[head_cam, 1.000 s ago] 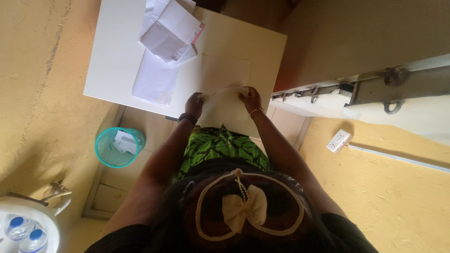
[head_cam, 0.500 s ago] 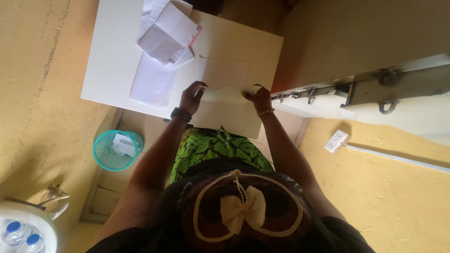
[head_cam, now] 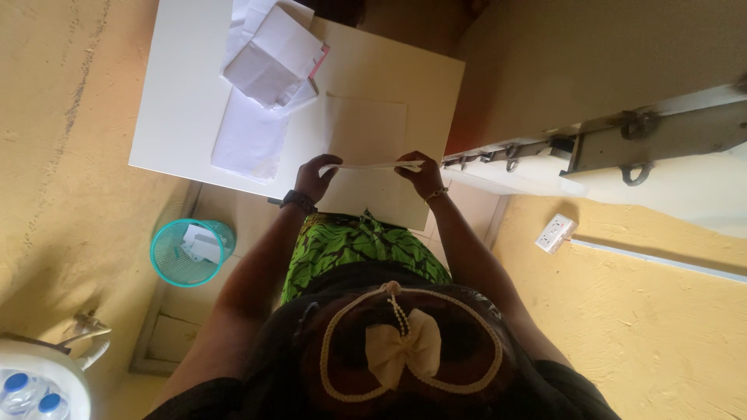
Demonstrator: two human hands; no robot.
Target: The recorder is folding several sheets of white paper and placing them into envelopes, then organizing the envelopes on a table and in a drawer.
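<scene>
My left hand [head_cam: 311, 177], with a dark watch on its wrist, and my right hand [head_cam: 421, 174], with a thin bracelet, each pinch one end of a cream paper sheet [head_cam: 370, 165]. I hold the sheet just above the near edge of the white table [head_cam: 179, 109], and it shows almost edge-on as a thin strip. Another cream sheet [head_cam: 366, 124] lies flat on the table right behind it. Whether the held sheet is folded cannot be told.
A pile of white papers and envelopes [head_cam: 272, 50] and a flat white sheet [head_cam: 249, 140] lie on the table's left part. A teal mesh waste basket [head_cam: 187, 253] with paper scraps stands on the floor at left. A white frame with metal latches [head_cam: 622, 144] juts in at right.
Both hands have moved up and slightly apart along the table edge. The held sheet, which hung broad and curved toward my lap, has turned until it shows as a thin strip.
</scene>
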